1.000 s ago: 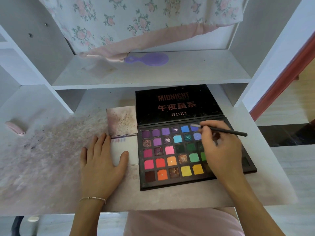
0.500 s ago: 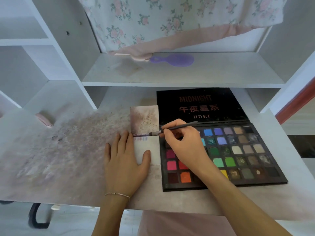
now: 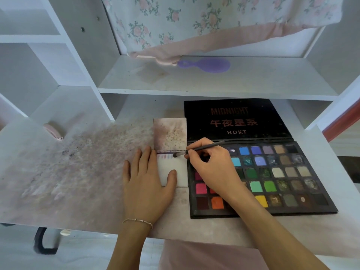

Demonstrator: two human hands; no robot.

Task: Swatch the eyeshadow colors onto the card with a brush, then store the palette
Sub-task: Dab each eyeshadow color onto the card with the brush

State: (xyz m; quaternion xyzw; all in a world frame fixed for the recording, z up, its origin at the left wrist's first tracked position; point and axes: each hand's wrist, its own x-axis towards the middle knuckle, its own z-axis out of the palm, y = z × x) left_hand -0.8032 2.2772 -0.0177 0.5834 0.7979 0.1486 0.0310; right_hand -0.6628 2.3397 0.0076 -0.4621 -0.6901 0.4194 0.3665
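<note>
An open black eyeshadow palette with several coloured pans lies on the desk, its lid flat behind it. Left of it lies a white card with a row of small purple swatches along its top; a stained card lies just behind. My left hand rests flat on the white card, thumb on its lower part. My right hand pinches a thin dark brush, whose tip touches the right end of the swatch row. My right arm covers the palette's lower-left pans.
The desk left of the cards is smeared with powder. A pink object lies at the far left. On the shelf above, a purple hairbrush lies under a hanging floral cloth. White shelf dividers rise on both sides.
My right hand carried the brush from the palette's blue pans leftward to the card, and the tip now sits farther right on the swatch row. My left hand stayed on the card.
</note>
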